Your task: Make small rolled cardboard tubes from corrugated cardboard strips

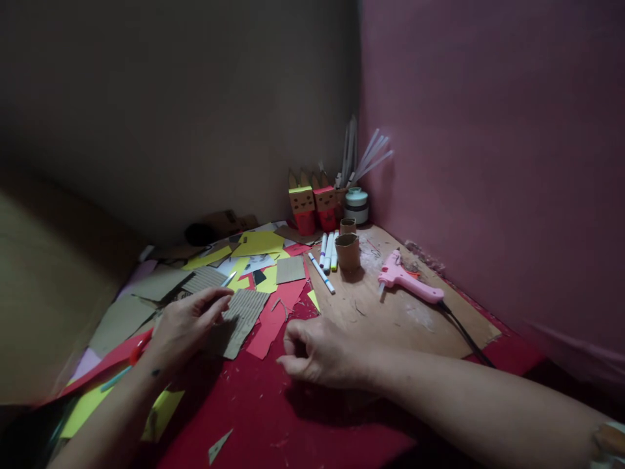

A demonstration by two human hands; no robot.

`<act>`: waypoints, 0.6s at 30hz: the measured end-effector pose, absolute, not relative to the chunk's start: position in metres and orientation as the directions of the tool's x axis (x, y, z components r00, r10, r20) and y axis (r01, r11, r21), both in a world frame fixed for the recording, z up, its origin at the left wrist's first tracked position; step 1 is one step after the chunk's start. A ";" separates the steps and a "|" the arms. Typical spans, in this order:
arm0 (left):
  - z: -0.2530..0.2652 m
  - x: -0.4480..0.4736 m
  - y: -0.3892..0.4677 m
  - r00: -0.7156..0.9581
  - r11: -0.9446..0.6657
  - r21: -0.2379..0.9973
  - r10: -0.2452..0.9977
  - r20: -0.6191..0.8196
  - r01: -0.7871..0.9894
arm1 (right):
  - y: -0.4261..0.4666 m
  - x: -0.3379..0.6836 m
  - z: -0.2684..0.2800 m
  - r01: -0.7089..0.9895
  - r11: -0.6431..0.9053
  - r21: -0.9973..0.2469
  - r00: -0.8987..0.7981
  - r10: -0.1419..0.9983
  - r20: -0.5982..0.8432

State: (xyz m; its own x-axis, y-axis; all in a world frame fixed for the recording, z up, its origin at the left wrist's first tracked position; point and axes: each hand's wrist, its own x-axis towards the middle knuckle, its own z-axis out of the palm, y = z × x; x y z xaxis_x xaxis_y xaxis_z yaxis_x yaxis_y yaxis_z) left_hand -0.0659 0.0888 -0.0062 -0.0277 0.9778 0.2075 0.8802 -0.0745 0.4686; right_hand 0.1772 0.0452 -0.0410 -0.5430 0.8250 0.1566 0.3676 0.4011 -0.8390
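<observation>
My left hand [193,319] hovers at the left edge of a piece of corrugated cardboard [247,319]; its fingers are loosely bent, a little apart from the thumb, with nothing visible between them. Whether it touches the cardboard I cannot tell. Over the red table surface [258,417], my right hand [325,352] is curled, fingertips and thumb close together; anything in that pinch is too small or hidden to make out. A strip of red paper [276,319] lies between the hands. Red-handled scissors [141,345] lie partly hidden beside my left wrist.
A pink glue gun [407,280] with a black cord rests on a wooden board [390,332]. Cardboard tubes [348,253] and several markers [322,273] are nearby. Behind stand box figures [301,202] and a lidded jar [356,205]. Yellow paper scraps [258,243] cover the left; walls enclose the back.
</observation>
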 end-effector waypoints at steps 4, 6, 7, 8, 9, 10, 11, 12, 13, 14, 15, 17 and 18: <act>0.000 -0.054 0.080 0.071 -0.185 0.496 0.968 0.240 0.848 | 0.050 0.177 -0.044 0.291 0.407 -0.866 -0.517 0.829 0.216; 0.001 -0.048 0.077 0.105 -0.231 0.476 0.956 0.275 0.849 | 0.051 0.178 -0.044 0.266 0.417 -0.869 -0.517 0.823 0.236; 0.001 -0.046 0.076 0.126 -0.257 0.455 0.946 0.299 0.853 | 0.050 0.178 -0.043 0.261 0.427 -0.866 -0.522 0.817 0.246; -0.001 -0.044 0.076 0.152 -0.289 0.433 0.934 0.323 0.854 | 0.049 0.179 -0.042 0.262 0.442 -0.858 -0.526 0.811 0.258; -0.002 -0.043 0.075 0.182 -0.325 0.412 0.919 0.350 0.851 | 0.048 0.179 -0.040 0.270 0.461 -0.845 -0.527 0.805 0.271; -0.005 -0.041 0.074 0.215 -0.364 0.391 0.902 0.376 0.845 | 0.047 0.180 -0.039 0.283 0.481 -0.830 -0.527 0.800 0.285; -0.007 -0.040 0.074 0.251 -0.402 0.370 0.885 0.393 0.837 | 0.045 0.180 -0.038 0.294 0.497 -0.816 -0.525 0.798 0.296; -0.009 -0.039 0.073 0.289 -0.438 0.352 0.869 0.403 0.827 | 0.044 0.181 -0.037 0.303 0.505 -0.808 -0.519 0.799 0.305; -0.011 -0.038 0.073 0.323 -0.466 0.335 0.856 0.403 0.819 | 0.043 0.181 -0.037 0.310 0.503 -0.807 -0.505 0.806 0.308; -0.013 -0.037 0.072 0.349 -0.488 0.320 0.846 0.403 0.812 | 0.042 0.181 -0.037 0.309 0.490 -0.815 -0.491 0.816 0.304; -0.014 -0.037 0.072 0.370 -0.507 0.306 0.835 0.408 0.806 | 0.042 0.181 -0.037 0.306 0.468 -0.829 -0.477 0.829 0.292; -0.018 -0.036 0.072 0.395 -0.535 0.288 0.815 0.424 0.794 | 0.042 0.180 -0.040 0.297 0.405 -0.865 -0.448 0.859 0.249; -0.020 -0.036 0.073 0.405 -0.548 0.284 0.805 0.433 0.787 | 0.042 0.180 -0.041 0.292 0.375 -0.880 -0.435 0.871 0.227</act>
